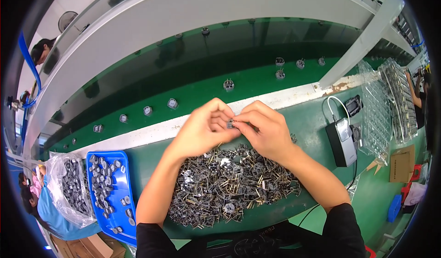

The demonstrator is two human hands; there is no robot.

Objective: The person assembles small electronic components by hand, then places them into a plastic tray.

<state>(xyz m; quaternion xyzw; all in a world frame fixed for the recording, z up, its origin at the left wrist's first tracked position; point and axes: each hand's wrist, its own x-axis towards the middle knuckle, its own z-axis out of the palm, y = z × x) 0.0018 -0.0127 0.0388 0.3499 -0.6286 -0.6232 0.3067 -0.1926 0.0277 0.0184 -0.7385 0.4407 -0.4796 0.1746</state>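
Observation:
In front of me, both hands meet over the near edge of the conveyor. My right hand (265, 131) pinches a small grey part with metal pins (230, 124) between thumb and fingertips. Against the same part rest the fingers of my left hand (204, 125), curled and closed around its other side; the part is partly hidden by the fingers. Directly below the hands, a large heap of small black pieces with brass-coloured pins (234, 189) lies on the green table between my forearms.
Left of the heap stands a blue tray (130, 191) of grey round parts, beside a clear plastic bag (73, 189) of similar ones. Spaced grey parts (228, 85) sit on the green conveyor (197, 97). A black-and-grey device (342, 143) with a white cable and clear plastic trays (376, 106) are at right.

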